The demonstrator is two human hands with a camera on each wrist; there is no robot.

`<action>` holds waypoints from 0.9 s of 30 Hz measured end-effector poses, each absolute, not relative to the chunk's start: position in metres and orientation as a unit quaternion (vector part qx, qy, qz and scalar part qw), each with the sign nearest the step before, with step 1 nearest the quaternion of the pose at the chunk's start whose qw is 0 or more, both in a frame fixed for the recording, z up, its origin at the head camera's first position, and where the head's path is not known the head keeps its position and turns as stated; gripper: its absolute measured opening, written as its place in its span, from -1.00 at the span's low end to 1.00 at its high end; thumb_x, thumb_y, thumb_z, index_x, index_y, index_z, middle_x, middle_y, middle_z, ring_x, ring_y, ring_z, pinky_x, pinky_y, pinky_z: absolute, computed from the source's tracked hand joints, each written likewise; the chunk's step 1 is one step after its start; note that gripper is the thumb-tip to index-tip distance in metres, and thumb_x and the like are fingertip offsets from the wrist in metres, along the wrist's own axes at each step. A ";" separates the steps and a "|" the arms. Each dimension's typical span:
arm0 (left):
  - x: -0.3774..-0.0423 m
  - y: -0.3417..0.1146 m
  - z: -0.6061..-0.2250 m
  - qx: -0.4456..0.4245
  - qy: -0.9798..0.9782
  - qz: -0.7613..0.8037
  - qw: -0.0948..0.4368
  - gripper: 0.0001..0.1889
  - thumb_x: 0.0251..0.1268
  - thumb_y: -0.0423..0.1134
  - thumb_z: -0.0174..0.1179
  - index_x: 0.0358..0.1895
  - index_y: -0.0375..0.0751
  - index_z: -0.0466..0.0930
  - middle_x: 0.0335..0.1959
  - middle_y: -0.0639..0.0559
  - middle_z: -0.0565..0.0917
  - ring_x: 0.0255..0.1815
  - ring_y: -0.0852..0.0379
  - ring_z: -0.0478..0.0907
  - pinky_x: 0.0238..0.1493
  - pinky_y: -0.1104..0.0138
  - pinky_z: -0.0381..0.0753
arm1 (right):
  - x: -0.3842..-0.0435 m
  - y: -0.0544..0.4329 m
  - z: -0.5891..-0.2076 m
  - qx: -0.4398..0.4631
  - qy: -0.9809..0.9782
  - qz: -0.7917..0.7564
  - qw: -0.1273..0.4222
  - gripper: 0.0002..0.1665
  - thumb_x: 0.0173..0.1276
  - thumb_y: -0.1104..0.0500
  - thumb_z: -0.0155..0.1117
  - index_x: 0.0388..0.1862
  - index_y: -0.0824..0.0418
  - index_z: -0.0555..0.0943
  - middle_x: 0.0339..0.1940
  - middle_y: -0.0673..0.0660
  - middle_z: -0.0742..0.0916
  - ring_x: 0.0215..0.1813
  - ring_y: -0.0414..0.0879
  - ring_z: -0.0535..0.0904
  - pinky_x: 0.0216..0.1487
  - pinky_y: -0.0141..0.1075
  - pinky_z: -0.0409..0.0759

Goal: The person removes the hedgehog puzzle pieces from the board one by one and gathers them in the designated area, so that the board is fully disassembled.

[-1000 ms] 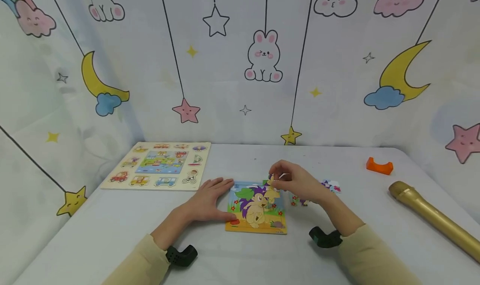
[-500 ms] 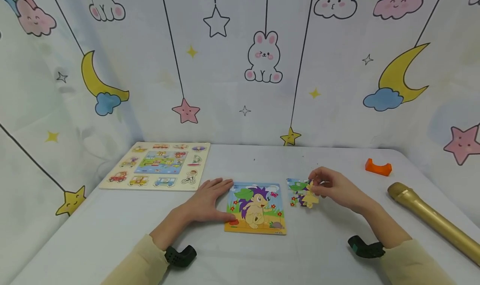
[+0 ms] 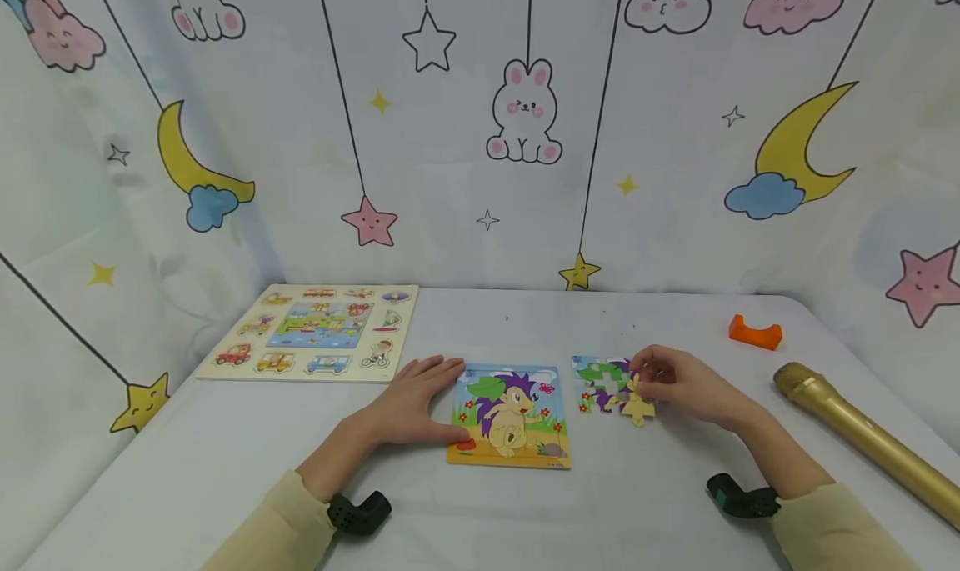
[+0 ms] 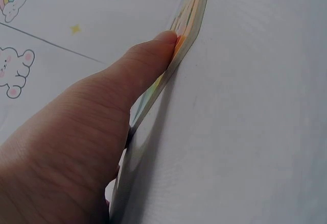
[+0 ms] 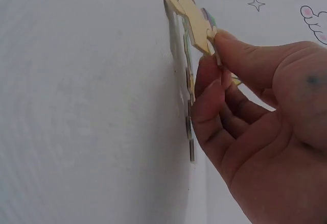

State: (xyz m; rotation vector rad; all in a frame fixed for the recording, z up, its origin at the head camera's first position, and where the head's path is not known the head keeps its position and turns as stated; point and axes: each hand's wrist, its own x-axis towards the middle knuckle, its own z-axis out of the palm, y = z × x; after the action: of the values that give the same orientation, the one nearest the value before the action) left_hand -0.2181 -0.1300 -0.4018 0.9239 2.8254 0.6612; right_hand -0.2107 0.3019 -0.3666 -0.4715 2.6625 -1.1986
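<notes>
A hedgehog picture puzzle board (image 3: 517, 408) lies flat in the middle of the table in the head view. My left hand (image 3: 416, 400) rests against its left side, fingers straight, with the thumb on the lower left corner; the left wrist view has this thumb on the board's edge (image 4: 193, 32). To the right of the board, my right hand (image 3: 686, 383) pinches a yellow puzzle piece (image 3: 637, 413) between thumb and fingers. In the right wrist view that piece (image 5: 191, 22) is tilted off the table. Several other puzzle pieces (image 3: 592, 375), green and purple, lie just left of this hand.
A larger board with vehicle pictures (image 3: 247, 369) lies at the back left. An orange curved holder (image 3: 755, 335) and a gold microphone (image 3: 855, 429) are on the right. A patterned cloth (image 3: 450, 162) hangs behind the table.
My right hand has moved right, away from the hedgehog board, carrying the yellow puzzle piece to the loose pieces, then slightly farther right. My left hand has stayed on the board.
</notes>
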 end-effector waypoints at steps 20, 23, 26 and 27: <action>-0.217 -0.130 -0.401 0.298 0.928 0.220 0.051 0.06 0.06 0.41 0.31 0.59 -0.07 0.21 0.58 0.07 0.23 0.61 -0.11 -0.03 0.56 -0.08 -0.21 | -0.207 0.291 -0.368 -0.160 0.943 -0.291 0.023 -0.73 0.37 0.18 0.41 -0.01 0.25 0.63 -0.28 -0.01 0.63 -0.20 -0.06 0.50 -0.19 -0.34 0.58; -0.217 -0.130 -0.401 0.298 0.928 0.219 0.051 0.06 0.06 0.42 0.30 0.59 -0.06 0.21 0.58 0.08 0.22 0.61 -0.10 -0.03 0.56 -0.08 -0.21 | -0.207 0.292 -0.365 -0.164 0.945 -0.281 0.026 -0.69 0.33 0.15 0.45 -0.02 0.23 0.64 -0.26 -0.01 0.63 -0.18 -0.06 0.50 -0.18 -0.33 0.59; -0.218 -0.130 -0.402 0.299 0.928 0.219 0.050 0.06 0.06 0.42 0.31 0.59 -0.06 0.21 0.58 0.08 0.23 0.60 -0.10 -0.02 0.56 -0.08 -0.20 | -0.206 0.294 -0.362 -0.172 0.945 -0.276 0.044 -0.61 0.27 0.07 0.51 -0.02 0.21 0.63 -0.26 0.00 0.61 -0.15 -0.05 0.48 -0.18 -0.33 0.58; -0.218 -0.130 -0.403 0.298 0.928 0.217 0.050 0.07 0.06 0.42 0.30 0.59 -0.06 0.20 0.58 0.08 0.22 0.60 -0.09 -0.02 0.56 -0.07 -0.19 | -0.205 0.295 -0.361 -0.175 0.944 -0.276 0.051 -0.58 0.25 0.04 0.53 -0.02 0.21 0.63 -0.25 0.00 0.60 -0.14 -0.04 0.47 -0.18 -0.33 0.57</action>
State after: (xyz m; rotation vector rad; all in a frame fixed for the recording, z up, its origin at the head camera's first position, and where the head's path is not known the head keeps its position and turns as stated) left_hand -0.2183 -0.1300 -0.4026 0.9074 2.8270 0.6621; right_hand -0.2051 0.2948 -0.3612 -0.5316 2.8719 -0.8411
